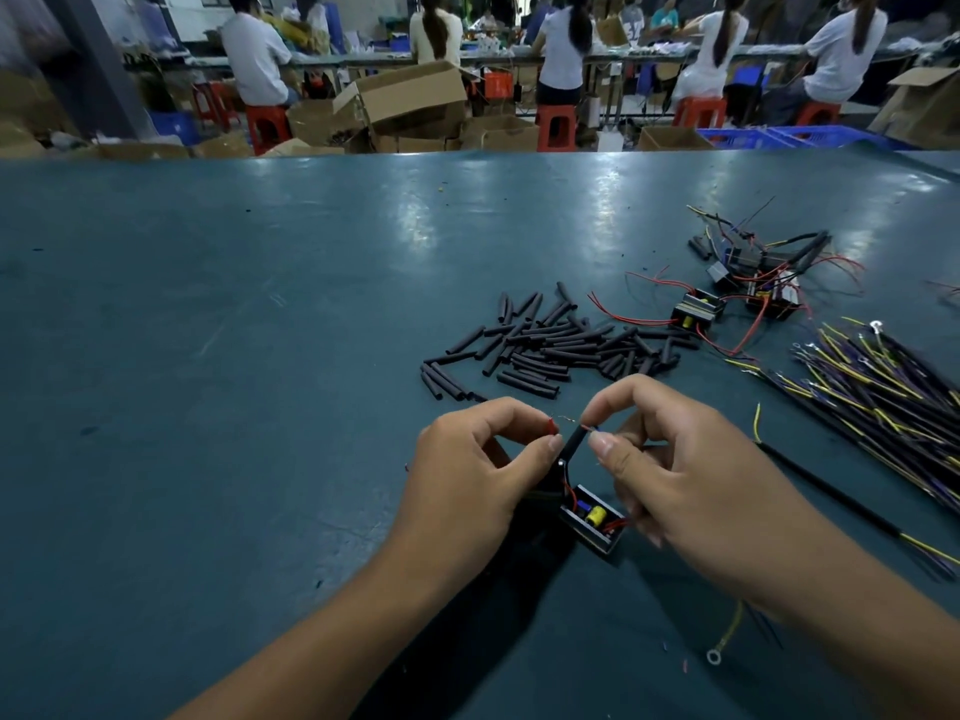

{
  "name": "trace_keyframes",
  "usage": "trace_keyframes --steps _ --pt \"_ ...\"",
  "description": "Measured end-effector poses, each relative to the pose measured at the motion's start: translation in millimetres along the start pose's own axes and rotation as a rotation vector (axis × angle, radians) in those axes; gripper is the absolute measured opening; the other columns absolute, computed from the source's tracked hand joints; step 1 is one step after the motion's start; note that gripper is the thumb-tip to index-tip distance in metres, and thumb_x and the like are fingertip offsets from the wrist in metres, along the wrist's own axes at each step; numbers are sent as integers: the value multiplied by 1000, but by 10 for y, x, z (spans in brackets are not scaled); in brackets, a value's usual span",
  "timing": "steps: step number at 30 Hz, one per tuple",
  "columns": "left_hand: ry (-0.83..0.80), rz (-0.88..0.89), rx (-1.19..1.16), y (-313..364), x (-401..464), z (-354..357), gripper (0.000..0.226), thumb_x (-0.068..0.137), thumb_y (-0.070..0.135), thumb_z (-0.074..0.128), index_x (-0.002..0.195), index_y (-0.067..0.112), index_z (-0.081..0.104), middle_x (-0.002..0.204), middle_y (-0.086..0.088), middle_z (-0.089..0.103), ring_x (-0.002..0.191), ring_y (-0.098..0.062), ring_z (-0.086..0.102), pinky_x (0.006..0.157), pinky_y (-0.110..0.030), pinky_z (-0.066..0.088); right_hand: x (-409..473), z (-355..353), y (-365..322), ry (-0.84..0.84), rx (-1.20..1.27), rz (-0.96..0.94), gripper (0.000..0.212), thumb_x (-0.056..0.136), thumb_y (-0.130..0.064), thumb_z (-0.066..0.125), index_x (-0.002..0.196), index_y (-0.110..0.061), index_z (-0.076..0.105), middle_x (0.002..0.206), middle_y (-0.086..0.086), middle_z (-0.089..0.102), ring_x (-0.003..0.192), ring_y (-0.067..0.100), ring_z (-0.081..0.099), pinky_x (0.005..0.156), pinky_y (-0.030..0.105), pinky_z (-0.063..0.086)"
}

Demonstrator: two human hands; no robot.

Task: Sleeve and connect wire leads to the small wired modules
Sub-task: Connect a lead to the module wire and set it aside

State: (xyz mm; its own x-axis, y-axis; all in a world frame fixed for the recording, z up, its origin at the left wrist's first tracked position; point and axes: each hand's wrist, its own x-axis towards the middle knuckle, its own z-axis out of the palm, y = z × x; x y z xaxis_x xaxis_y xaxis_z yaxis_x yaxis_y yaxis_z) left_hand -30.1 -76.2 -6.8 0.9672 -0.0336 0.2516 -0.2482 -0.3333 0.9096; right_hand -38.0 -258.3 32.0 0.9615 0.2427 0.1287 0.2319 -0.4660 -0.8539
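Observation:
A small black module point(592, 519) with a yellow capacitor and red leads sits between my hands, just above the green table point(208, 356). My left hand point(467, 475) pinches a red lead end by thumb and forefinger. My right hand point(675, 475) pinches another wire end with red and blue showing. A black sleeve point(574, 443) runs up from the module between the two pinches. The bare wire tips nearly meet above it.
A heap of black sleeve pieces point(556, 345) lies beyond my hands. Several wired modules point(748, 283) sit far right, one more point(693, 309) nearer. A bundle of yellow and purple leads point(878, 392) spreads at right. A ring-terminal wire point(719, 649) lies under my right forearm.

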Motion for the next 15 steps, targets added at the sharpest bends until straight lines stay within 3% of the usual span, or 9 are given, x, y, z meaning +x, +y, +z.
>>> trace_keyframes --steps 4,10,15 --pt "23 59 42 -38 -89 -46 10 87 24 77 81 32 75 72 16 72 52 -10 56 51 -13 42 2 23 12 8 -7 47 13 99 -26 56 91 -36 59 57 -5 52 44 10 49 46 25 42" --pt "36 154 72 -34 -103 23 5 88 19 78 87 24 78 74 18 71 55 1 57 55 -8 39 23 108 13 -9 96 69 17 100 -24 52 89 -36 56 58 -7 48 42 13 46 47 26 43" --pt "45 213 101 -31 -110 28 6 88 15 77 90 21 79 80 17 72 62 7 60 59 -4 39 40 142 33 -50 227 120 19 100 -19 56 88 -33 60 60 -11 49 46 10 41 43 21 35"
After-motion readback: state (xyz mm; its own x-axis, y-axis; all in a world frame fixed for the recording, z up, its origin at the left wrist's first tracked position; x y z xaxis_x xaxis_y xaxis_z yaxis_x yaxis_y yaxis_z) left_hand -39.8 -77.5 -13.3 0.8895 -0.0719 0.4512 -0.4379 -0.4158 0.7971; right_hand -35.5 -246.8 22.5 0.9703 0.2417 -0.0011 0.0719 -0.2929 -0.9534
